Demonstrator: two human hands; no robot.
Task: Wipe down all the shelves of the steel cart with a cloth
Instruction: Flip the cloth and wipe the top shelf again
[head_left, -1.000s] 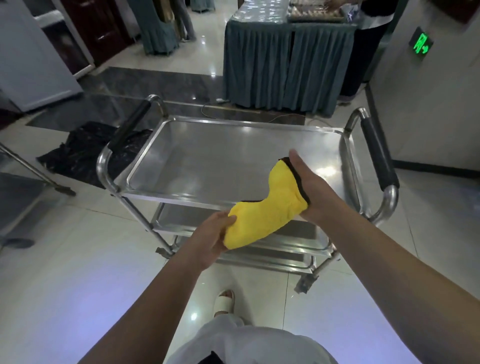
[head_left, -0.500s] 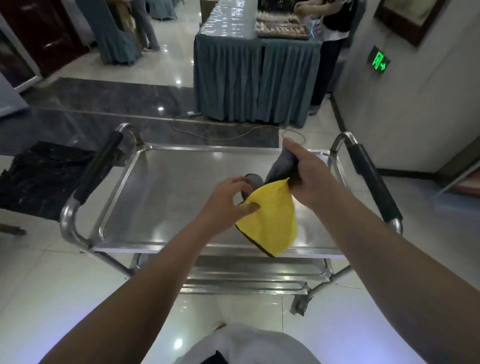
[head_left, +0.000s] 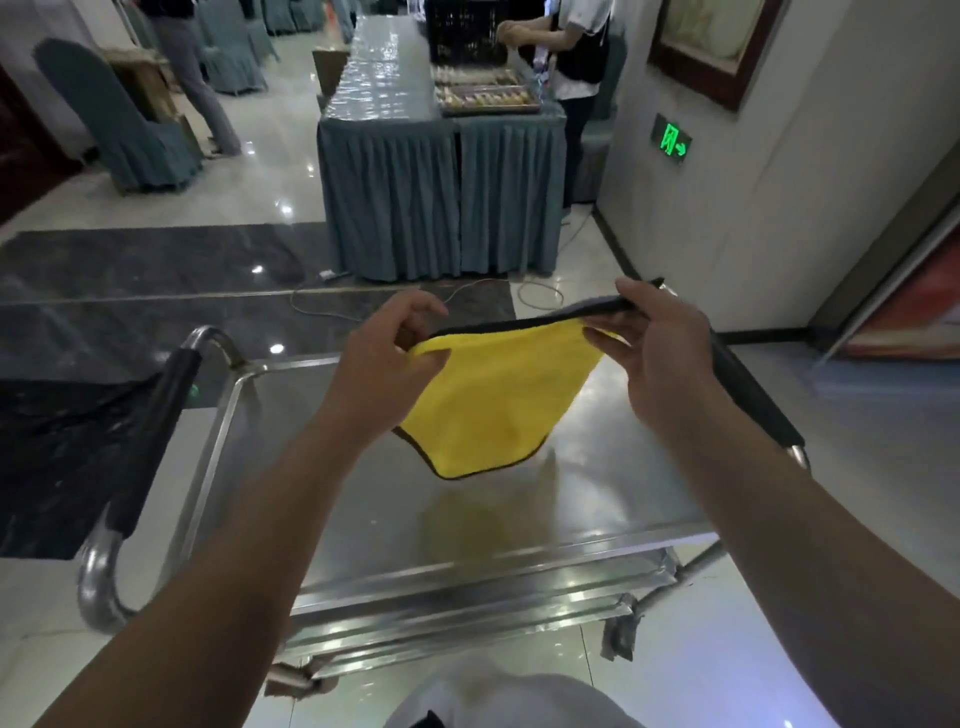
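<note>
**Yellow cloth held spread above the cart's top shelf**

Nearest the camera, two bare forearms reach forward over the near edge of the steel cart (head_left: 467, 577); below that edge the rims of lower shelves (head_left: 457, 631) show, stacked under the top one. The top shelf (head_left: 363, 499) is a shallow steel tray with a raised rim, and a faint yellow reflection lies on its surface.

Above the tray, not touching it, hangs the yellow cloth (head_left: 498, 395), dark-edged and grey on its far side, stretched between both hands by its upper edge; its lower edge droops in a curve. The left hand (head_left: 387, 358) pinches the cloth's left corner between thumb and curled fingers; the right hand (head_left: 660, 348) pinches the right end of the upper edge, thumb on the near side, fingers curled over the top.

A black-sleeved handle (head_left: 156, 431) rises at the cart's left end, and another black-sleeved handle (head_left: 753, 400) at the right end, partly behind the right wrist; a black plastic sheet (head_left: 57, 447) lies on the floor to the left.

Further off, a cable (head_left: 467, 299) trails over the tiles; beyond stands a table with a grey-blue pleated skirt (head_left: 441, 197), trays of food (head_left: 488, 96) on it, and a person (head_left: 576, 62) beside it; a green exit sign (head_left: 671, 139) glows on the right wall; a covered chair (head_left: 119, 130) stands far left.
</note>
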